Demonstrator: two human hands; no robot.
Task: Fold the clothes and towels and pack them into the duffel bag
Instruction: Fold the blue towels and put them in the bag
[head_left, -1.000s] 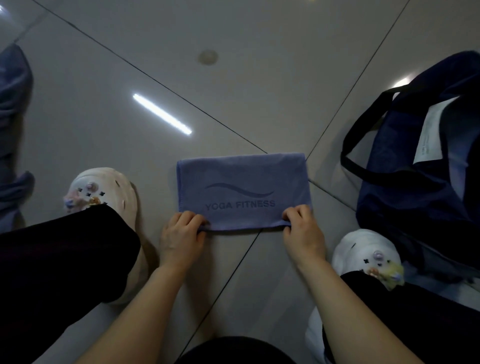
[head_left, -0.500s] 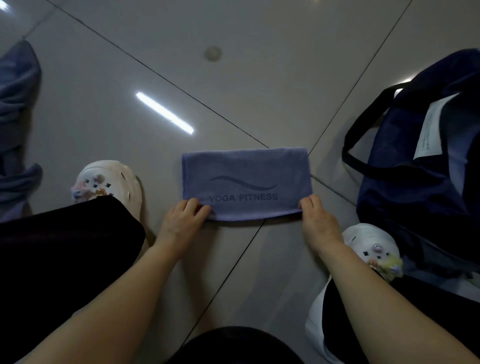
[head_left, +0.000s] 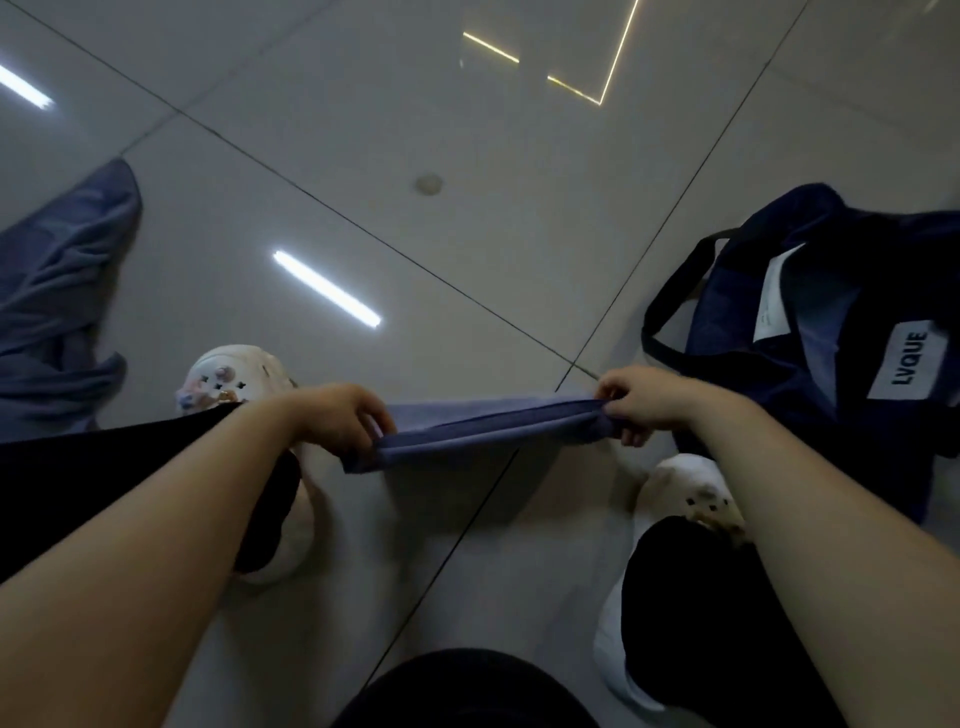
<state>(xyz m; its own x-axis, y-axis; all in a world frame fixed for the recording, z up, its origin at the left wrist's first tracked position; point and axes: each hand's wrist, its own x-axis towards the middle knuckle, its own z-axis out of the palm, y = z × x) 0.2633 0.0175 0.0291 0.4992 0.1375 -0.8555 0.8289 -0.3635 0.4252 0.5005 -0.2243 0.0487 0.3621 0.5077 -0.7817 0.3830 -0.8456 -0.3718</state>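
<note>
Lifted off the floor now: folded towel (head_left: 483, 423) hangs mid-frame btwn your hands, left hand (head_left: 337, 418) and right hand (head_left: 641, 400) each pinching an end. Soft, light, sags w/o tension, so keep hold at both ends. Duffel bag (head_left: 831, 332) sits right of frame; unfolded cloth (head_left: 57, 291) far left.

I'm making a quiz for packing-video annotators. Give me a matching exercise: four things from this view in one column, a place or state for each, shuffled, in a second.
Things:
1. folded towel
2. duffel bag
3. loose blue cloth
4. left hand

Places or states:
A. crumpled on the floor at far left
B. held off the floor, gripped at both ends
C. open on the floor at right, LVQUE label
D. grips the towel's left end

Pairs: 1-B, 2-C, 3-A, 4-D
</note>
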